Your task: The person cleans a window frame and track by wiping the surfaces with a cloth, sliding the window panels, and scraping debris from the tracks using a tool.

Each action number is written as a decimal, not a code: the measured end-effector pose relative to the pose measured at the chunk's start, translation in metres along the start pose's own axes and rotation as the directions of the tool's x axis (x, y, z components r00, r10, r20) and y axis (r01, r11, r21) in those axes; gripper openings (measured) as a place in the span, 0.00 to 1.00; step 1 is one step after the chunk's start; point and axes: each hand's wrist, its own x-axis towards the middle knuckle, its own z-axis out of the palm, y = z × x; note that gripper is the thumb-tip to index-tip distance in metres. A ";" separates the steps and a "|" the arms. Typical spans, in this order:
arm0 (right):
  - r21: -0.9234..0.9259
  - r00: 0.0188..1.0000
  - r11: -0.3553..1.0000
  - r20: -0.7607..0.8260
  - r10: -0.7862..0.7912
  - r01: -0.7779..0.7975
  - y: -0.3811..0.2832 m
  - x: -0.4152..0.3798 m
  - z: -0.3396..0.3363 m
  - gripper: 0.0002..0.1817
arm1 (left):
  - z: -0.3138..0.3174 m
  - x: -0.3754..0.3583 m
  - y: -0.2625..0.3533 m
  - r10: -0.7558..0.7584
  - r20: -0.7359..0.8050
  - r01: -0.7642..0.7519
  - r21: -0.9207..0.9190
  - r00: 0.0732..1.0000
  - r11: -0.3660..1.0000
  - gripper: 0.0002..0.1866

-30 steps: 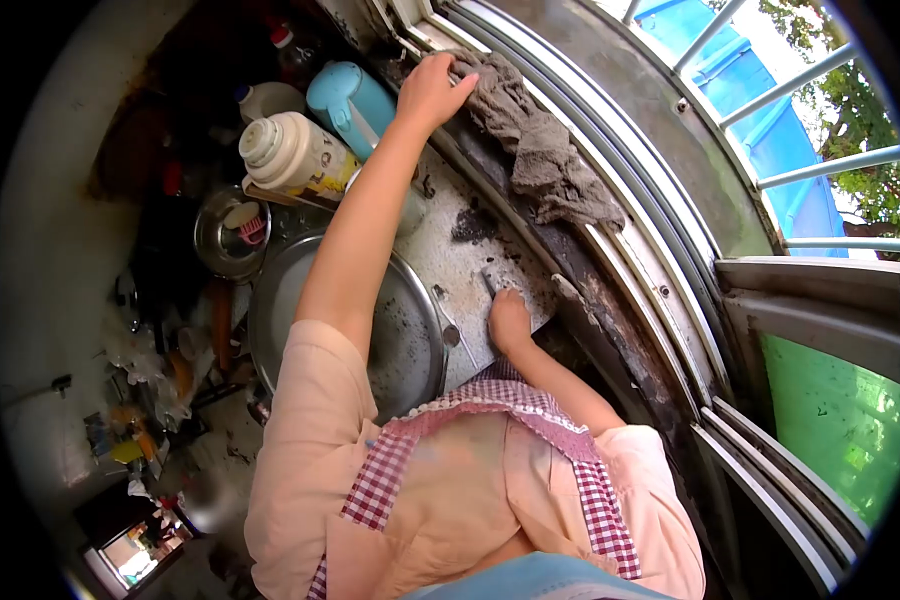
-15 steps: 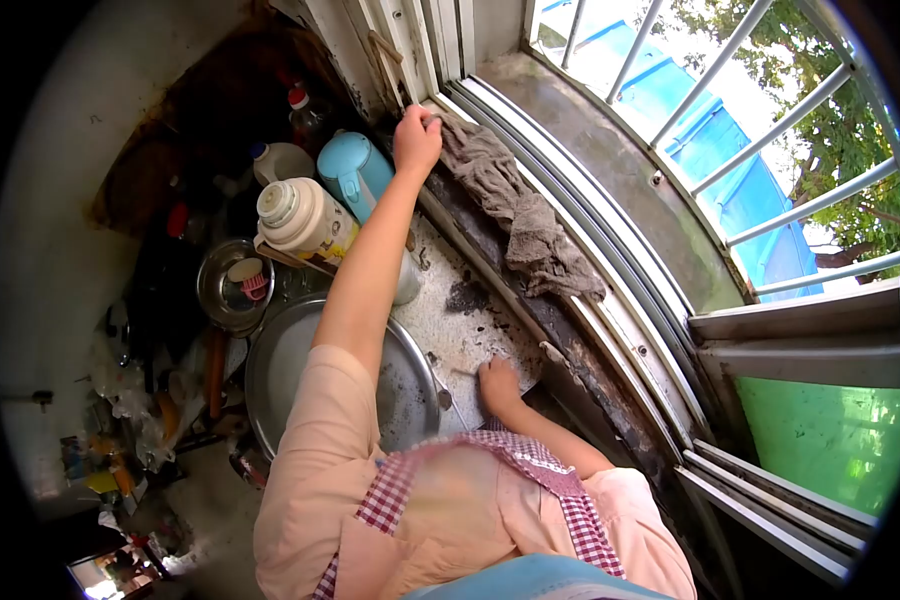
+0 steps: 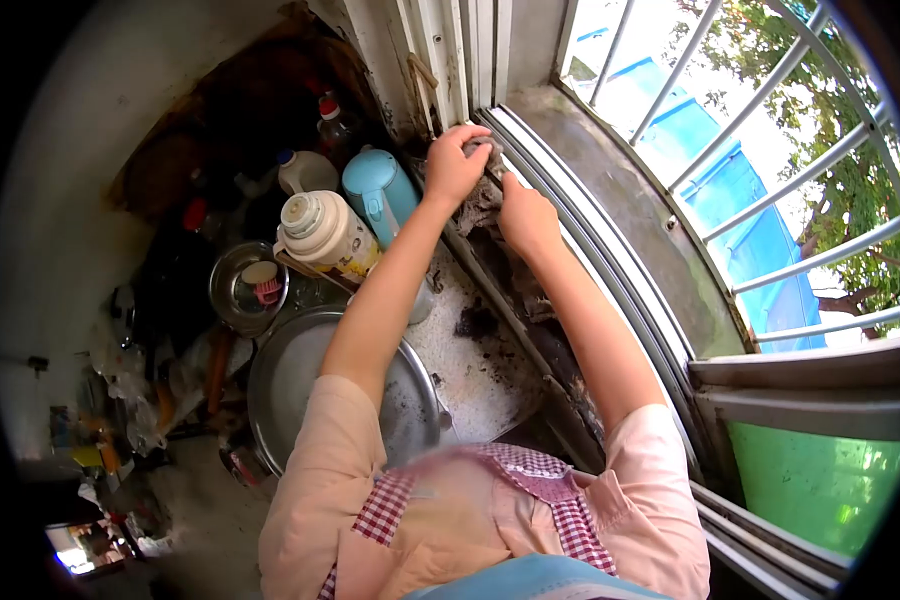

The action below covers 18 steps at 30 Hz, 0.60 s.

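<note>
At the far end of the window sill, a crumpled grey-brown rag lies bunched under both hands. My left hand grips its far end, with thumb and fingers closed around a fold beside the window frame. Just to the right, my right hand has its fingers curled on the same rag, close to the track; its fingertips are partly hidden. A white sliding-window track runs along the right side of both hands. My right forearm covers part of the dark, dirty sill.
Left of my arms stand a blue kettle, a cream thermos and a plastic jug. A large metal basin and a steel bowl with a pink brush sit nearer. White bars cross the window opening.
My right hand has risen from the stained counter to the rag beside my left hand. The rag, earlier stretched along the sill, is now bunched at the far end. The view has shifted slightly.
</note>
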 end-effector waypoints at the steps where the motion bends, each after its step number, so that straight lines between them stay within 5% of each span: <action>1: 0.001 0.999 1.000 0.036 -0.023 0.023 0.008 0.012 0.016 0.11 | 0.000 -0.008 0.009 0.002 0.016 -0.002 0.047 1.000 0.999 0.13; 3: 0.025 0.979 0.995 0.177 -0.101 0.098 0.022 0.044 0.044 0.15 | 0.001 -0.034 0.021 -0.154 0.103 0.163 -0.085 0.983 0.983 0.15; 5: -0.009 0.985 0.998 0.165 -0.053 0.055 0.010 0.061 0.053 0.15 | -0.006 -0.058 0.033 0.026 0.052 -0.034 0.163 0.998 0.986 0.13; 6: -0.007 0.992 0.999 0.120 -0.033 0.035 0.003 0.068 0.056 0.15 | -0.009 -0.071 0.038 0.025 -0.005 -0.024 0.125 1.000 0.992 0.12; 8: -0.117 0.971 0.990 0.232 -0.049 0.078 -0.010 0.086 0.053 0.13 | -0.018 -0.099 0.050 -0.171 -0.036 0.172 0.024 0.985 0.985 0.13; 11: -0.040 0.992 0.999 0.124 -0.020 0.025 -0.029 0.110 0.069 0.12 | -0.035 -0.141 0.056 -0.360 0.023 0.360 0.006 0.933 0.933 0.15; 16: 0.001 0.981 0.990 0.128 0.142 -0.144 -0.051 0.153 0.091 0.11 | -0.056 -0.188 0.061 -0.459 0.009 0.458 0.039 0.888 0.888 0.16; 18: -0.005 0.989 0.999 0.145 -0.033 0.034 -0.036 0.146 0.076 0.10 | -0.063 -0.197 0.072 -0.493 0.009 0.492 0.062 0.870 0.869 0.16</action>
